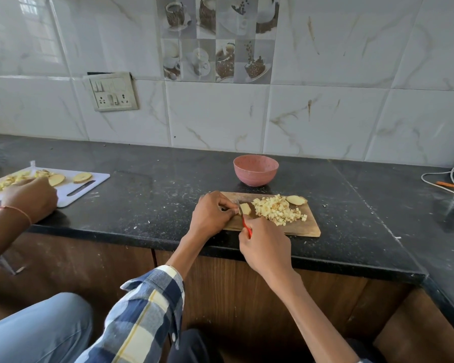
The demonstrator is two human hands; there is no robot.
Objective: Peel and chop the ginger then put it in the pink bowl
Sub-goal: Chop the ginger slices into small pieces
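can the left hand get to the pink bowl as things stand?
Probably, but not freely: the left hand pinches a ginger piece on the wooden board. The pink bowl stands just behind the board, nothing between.

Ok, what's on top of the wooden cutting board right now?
On the wooden board: diced ginger, a slice, and a piece under the knife. The hands hide its left part.

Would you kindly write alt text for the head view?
On a wooden cutting board, the left hand pinches a ginger piece while the right hand slices it with a red-handled knife. Chopped ginger is piled beside it; a pink bowl stands behind the board.
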